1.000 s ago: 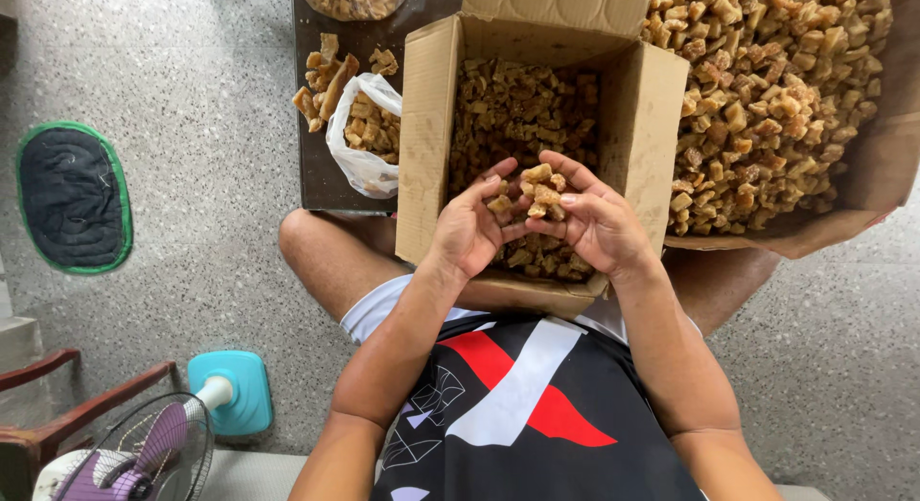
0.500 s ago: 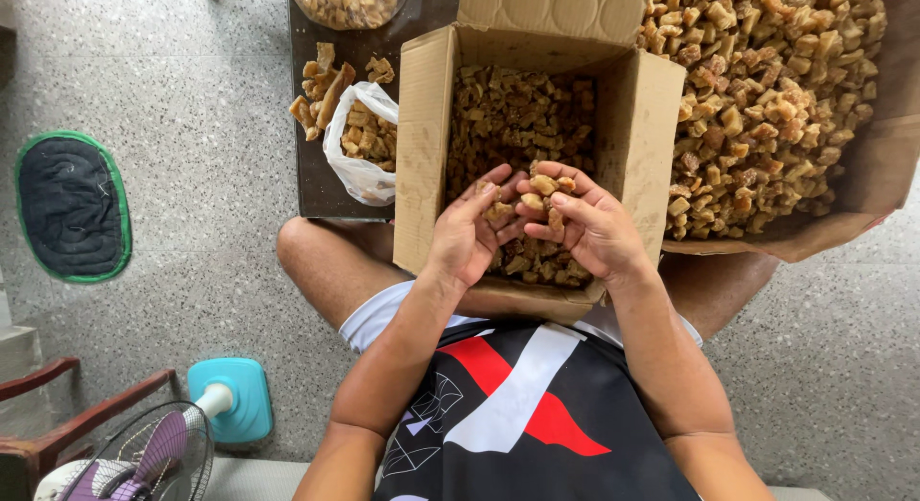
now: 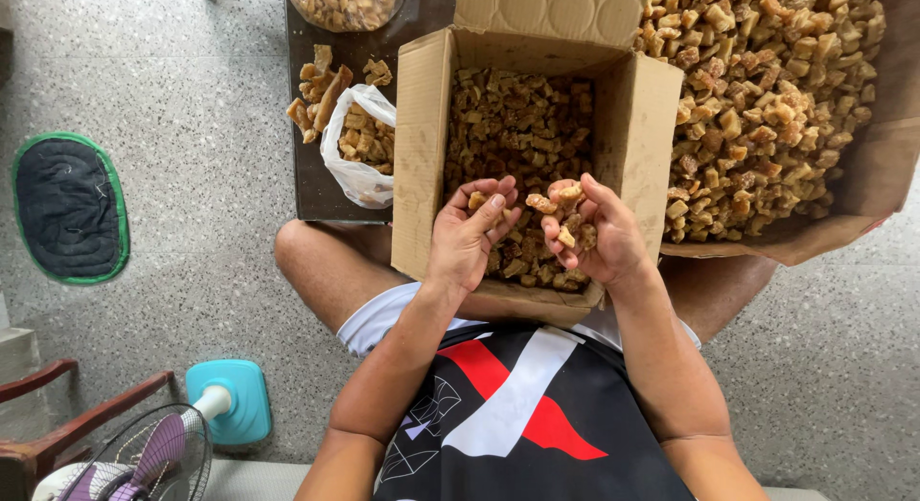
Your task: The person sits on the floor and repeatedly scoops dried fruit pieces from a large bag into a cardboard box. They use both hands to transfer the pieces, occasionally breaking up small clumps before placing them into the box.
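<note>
Grey speckled floor stretches under a seated person whose hands meet over an open cardboard box [image 3: 418, 156] resting against the lap. Its flaps are plain brown, one folded back at the far side. Palm up, the left hand [image 3: 470, 235] is loosely cupped with a small brown chunk near its fingertips. Beside it, nearly touching, the right hand [image 3: 596, 235] curls around a handful of brown chunks [image 3: 567, 218], fingers bent over them. Both hover just above the box, which is partly filled with the same chunks. Left of the box, a white plastic bag [image 3: 353, 147] holding more pieces lies on a dark board [image 3: 311, 190]. To the right, a wide brown tray [image 3: 886, 166] is heaped with chunks.
</note>
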